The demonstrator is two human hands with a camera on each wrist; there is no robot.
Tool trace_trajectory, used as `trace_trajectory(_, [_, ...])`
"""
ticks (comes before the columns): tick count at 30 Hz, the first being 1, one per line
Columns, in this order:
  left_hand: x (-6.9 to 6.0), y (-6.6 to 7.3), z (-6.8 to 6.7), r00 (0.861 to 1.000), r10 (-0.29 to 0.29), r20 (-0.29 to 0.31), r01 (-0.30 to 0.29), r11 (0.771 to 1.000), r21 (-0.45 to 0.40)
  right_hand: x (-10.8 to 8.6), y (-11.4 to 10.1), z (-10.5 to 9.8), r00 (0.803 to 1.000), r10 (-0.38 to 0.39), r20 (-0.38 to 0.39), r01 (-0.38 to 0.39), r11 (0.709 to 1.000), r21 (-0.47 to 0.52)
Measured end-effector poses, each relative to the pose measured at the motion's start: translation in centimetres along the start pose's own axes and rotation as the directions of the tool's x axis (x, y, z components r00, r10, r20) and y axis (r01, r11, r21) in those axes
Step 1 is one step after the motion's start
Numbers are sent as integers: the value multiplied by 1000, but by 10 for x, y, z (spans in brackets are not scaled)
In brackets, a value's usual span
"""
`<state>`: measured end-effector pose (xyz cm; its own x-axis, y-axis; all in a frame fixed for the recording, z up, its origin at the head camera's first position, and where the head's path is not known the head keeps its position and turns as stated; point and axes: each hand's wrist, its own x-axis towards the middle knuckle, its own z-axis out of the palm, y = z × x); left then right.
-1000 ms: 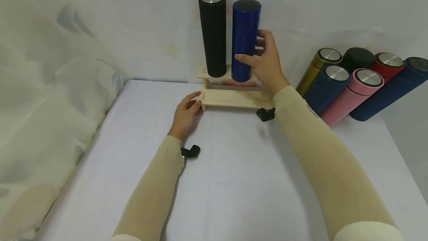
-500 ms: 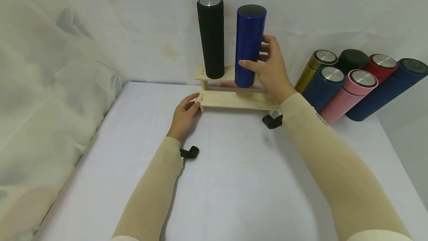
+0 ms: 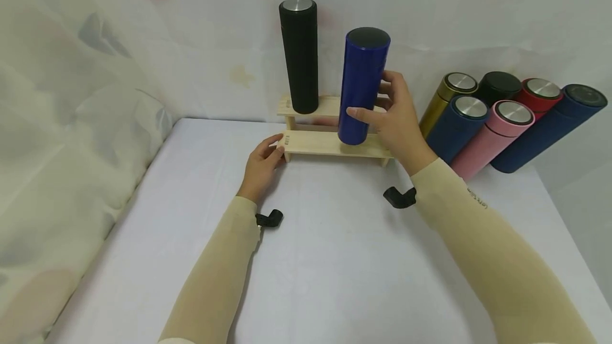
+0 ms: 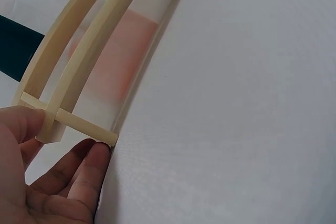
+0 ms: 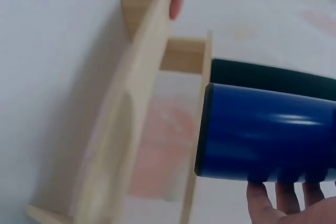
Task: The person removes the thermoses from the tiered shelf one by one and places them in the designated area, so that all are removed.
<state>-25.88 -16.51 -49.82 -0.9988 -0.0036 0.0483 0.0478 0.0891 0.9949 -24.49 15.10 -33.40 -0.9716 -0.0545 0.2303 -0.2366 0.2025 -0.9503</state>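
Observation:
My right hand (image 3: pixel 398 123) grips a glossy blue thermos flask (image 3: pixel 360 86) with a dark lid, thumb in front and fingers round its right side. The flask is upright, its base above the lower step of a two-step wooden stand (image 3: pixel 311 143); in the right wrist view the flask's base (image 5: pixel 205 129) is apart from the wood. My left hand (image 3: pixel 260 170) holds the stand's left end; the left wrist view has the thumb (image 4: pixel 23 121) on the step's end and fingertips by the leg. A black thermos flask (image 3: pixel 300 57) stands upright on the upper step's left.
To the right several thermos flasks stand close together: gold (image 3: pixel 447 94), black (image 3: pixel 499 86), red (image 3: pixel 540 92), pink (image 3: pixel 497 134), a shorter blue (image 3: pixel 459 126) and a tall blue (image 3: pixel 550 126). A white cloth covers the table (image 3: pixel 334 254); patterned fabric (image 3: pixel 71 121) hangs behind and left.
My right hand has brought the blue flask down and toward me, from in front of the upper step to over the lower one. The left hand has stayed on the stand's end.

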Motion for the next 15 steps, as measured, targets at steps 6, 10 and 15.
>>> trace_trajectory(6, [-1,0,-1,1000,5,-4,-6,1000,-17,-25,19,3,998,-67,1,67,998,2])
trace_trajectory(10, [-3,1,0,1000,4,2,-4,999,-36,-43,30,1,992,-124,-21,123,991,-52])
trace_trajectory(15, [-3,5,1,1000,-11,7,11,999,-31,-63,38,-3,987,-152,-54,144,982,-123])
